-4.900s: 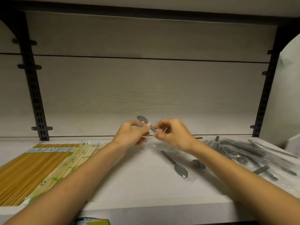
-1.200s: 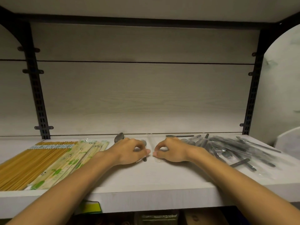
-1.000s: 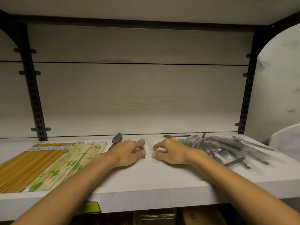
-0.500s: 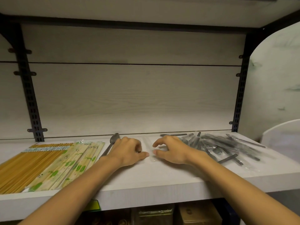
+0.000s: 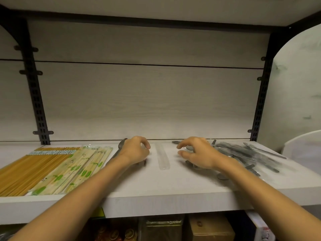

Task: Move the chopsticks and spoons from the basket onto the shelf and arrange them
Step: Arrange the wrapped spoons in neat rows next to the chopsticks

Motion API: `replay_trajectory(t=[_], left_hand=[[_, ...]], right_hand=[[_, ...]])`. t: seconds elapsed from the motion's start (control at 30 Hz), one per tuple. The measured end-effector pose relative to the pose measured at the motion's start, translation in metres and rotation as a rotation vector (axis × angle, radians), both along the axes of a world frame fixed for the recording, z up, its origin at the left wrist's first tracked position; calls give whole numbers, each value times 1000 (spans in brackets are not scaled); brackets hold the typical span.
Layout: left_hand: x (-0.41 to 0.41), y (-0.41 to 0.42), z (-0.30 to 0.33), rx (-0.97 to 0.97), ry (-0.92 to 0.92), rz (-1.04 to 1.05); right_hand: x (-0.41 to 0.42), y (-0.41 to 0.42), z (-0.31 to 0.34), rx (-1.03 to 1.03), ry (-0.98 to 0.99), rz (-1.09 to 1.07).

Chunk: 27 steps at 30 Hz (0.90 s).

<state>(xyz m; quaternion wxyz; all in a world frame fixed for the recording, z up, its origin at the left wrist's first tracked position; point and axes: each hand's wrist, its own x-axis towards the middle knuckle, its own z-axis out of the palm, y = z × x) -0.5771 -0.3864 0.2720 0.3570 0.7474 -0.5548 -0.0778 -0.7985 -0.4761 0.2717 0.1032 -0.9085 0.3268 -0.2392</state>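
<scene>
Both hands are over the white wooden shelf [image 5: 156, 190]. The left hand [image 5: 134, 152] sits with fingers curled downward beside a grey metal spoon [image 5: 119, 148]; whether it grips anything I cannot tell. The right hand [image 5: 198, 153] has fingers spread and bent loosely over the near edge of the heap of grey metal spoons in clear plastic sleeves [image 5: 243, 155], resting on them rather than gripping them. Between the hands lies an empty-looking clear plastic sleeve [image 5: 163, 157].

The plain wooden chopsticks [image 5: 26, 167] and the green-printed paper-wrapped chopsticks [image 5: 78, 169] lie in rows at left.

Assessment: the spoons should be stiff and light, but their film wraps look slippery and cling together. Hold by the handle, pinched through the wrap. The basket is not in view.
</scene>
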Motion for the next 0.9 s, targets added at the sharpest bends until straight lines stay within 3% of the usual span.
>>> replay_trajectory(t=[0.13,0.2,0.33,0.43,0.57,0.63,0.73,0.9], left_hand=[[3,3,9,25,338,-125],[1,2,8,45,385,-120],[-1,0,1,77,103,-10],[0,4,-2,97,-65,-39],[-3,8,-3,101,-491,11],[-5,6,-2,58,-599,67],[-14,-1,2,-22,-622,75],[-55,-18,4,-47,-499,-142]], right_hand=[[-27,-5,14,-33,-64,-58],[-40,-7,17,-34,-79,-86],[-61,-7,16,-34,-69,-119],[-75,-7,16,-31,-68,-150],[-97,-11,19,-30,-83,-203],[-108,-14,21,-33,-80,-229],[-124,-14,23,-44,-36,-226],[-144,-3,25,152,100,-39]])
